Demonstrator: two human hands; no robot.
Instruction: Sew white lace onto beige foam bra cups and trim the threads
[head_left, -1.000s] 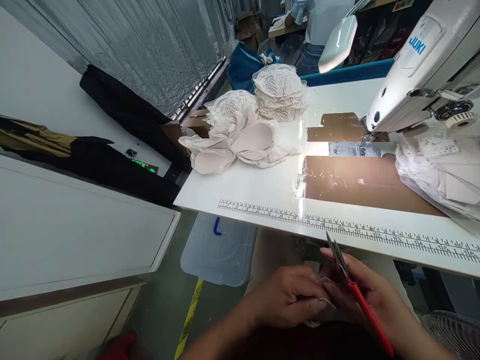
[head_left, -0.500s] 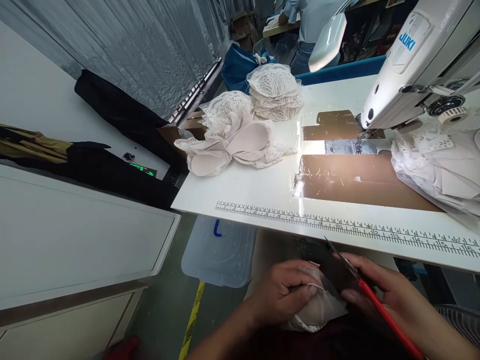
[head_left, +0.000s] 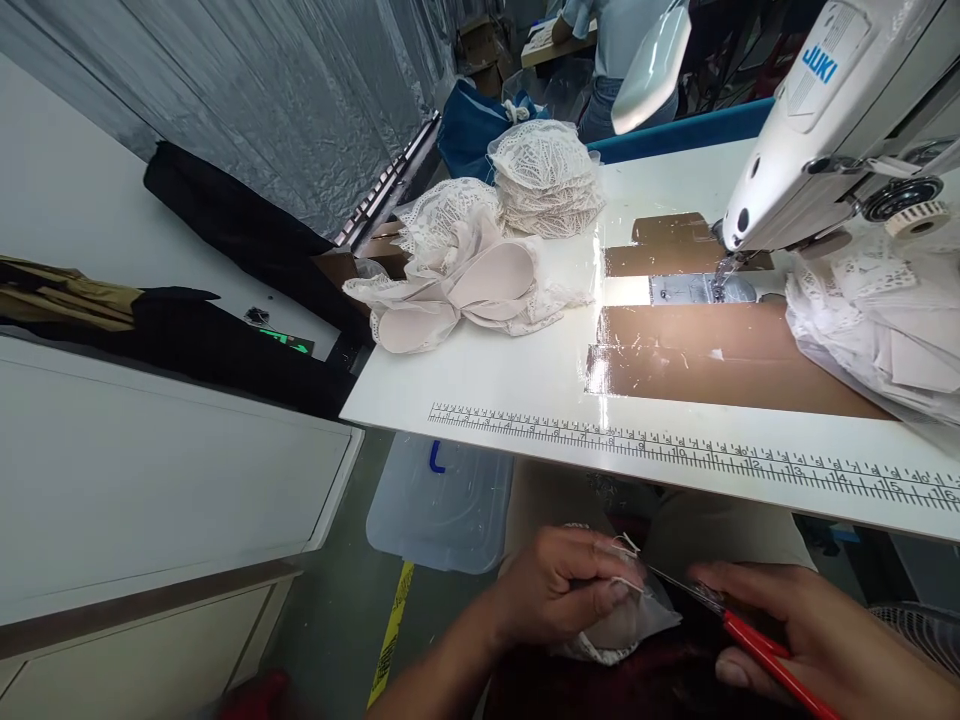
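Note:
My left hand [head_left: 574, 585] pinches a white mesh-and-lace bra cup [head_left: 611, 632] over my lap, below the table's front edge. A short white strip of trim sticks up past its fingertips. My right hand [head_left: 787, 620] is closed around red-handled scissors [head_left: 757, 640]. Their thin metal blades point left, with the tips at the fabric beside my left fingers. Whether the tips touch the fabric, I cannot tell. Part of the cup is hidden by my left hand.
On the white table [head_left: 480, 385] lie loose bra cups [head_left: 495, 275], a stack of lace cups [head_left: 547, 180] and a fabric pile [head_left: 900, 320]. A sewing machine [head_left: 810, 130] stands at right. Below is a lidded plastic box [head_left: 442, 510]. Another person [head_left: 626, 50] is behind.
The scissors have swung from pointing up at the table edge to pointing left, with the tips at the fabric. My left hand has shifted only slightly with the cup.

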